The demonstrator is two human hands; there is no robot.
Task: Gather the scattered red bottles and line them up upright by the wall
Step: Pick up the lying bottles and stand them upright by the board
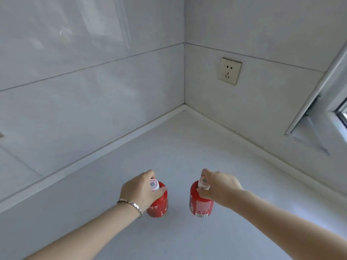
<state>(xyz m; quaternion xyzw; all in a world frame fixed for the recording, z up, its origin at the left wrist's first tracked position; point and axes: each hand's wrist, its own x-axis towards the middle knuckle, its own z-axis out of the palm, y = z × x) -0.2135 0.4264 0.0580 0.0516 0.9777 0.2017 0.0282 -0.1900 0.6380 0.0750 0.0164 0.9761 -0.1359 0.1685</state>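
Note:
Two red bottles with pale caps stand upright on the white countertop, side by side and a short gap apart. My left hand, with a silver bracelet on the wrist, grips the left red bottle around its neck. My right hand grips the right red bottle at its cap and neck. Both bottles are well out from the walls, near the middle of the counter. Whether their bases touch the counter I cannot tell.
White tiled walls meet in a corner beyond the bottles, with a raised ledge along the left wall. A wall socket sits on the right wall. A window frame juts in at the right.

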